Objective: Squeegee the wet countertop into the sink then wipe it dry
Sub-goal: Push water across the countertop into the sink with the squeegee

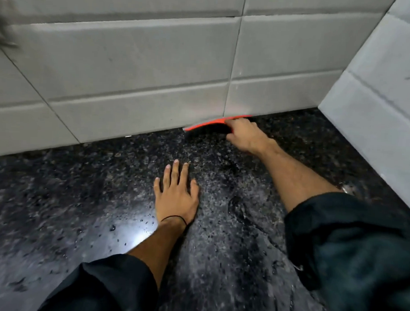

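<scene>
While our left hand (176, 194) lies flat on the wet countertop (58, 196), fingers (175, 174) straight and spread, our right hand (244, 135) is the one on the job. It's curled round the orange squeegee (209, 125) at the foot of the tiled wall (132, 83). The blade runs along the wall, leftward from that grip. We see no sink, so the pull probably comes toward us.

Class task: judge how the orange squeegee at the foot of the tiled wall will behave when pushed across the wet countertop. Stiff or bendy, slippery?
Probably bendy: the orange squeegee shows a curved edge against the wall. Likely light, since the right hand alone holds it by one end. It may slide easily, as the countertop glistens with droplets.
</scene>
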